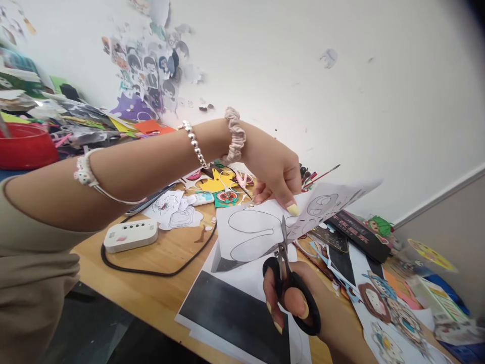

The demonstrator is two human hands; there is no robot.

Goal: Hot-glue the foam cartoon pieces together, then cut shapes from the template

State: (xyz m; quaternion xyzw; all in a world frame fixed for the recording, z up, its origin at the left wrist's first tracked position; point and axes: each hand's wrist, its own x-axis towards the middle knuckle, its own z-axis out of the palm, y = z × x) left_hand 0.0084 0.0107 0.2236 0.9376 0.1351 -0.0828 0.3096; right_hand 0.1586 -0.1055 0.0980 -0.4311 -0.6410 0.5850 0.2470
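My left hand (275,174) reaches across from the left and pinches a white printed sheet (253,230) with grey cartoon outlines, holding it up above the wooden table (151,288). A bead bracelet and a pink scrunchie sit on that wrist. My right hand (299,308) grips black-handled scissors (286,275) from below, fingers through the loops. The blades point up into the sheet's lower edge, close under my left thumb.
A white sheet with a large black rectangle (235,313) lies under the hands. A white box with a black cable (131,235) sits left. Paper cut-outs cover the table right (382,303) and far left, beside a red bowl (25,146). Stickers dot the white wall (151,71).
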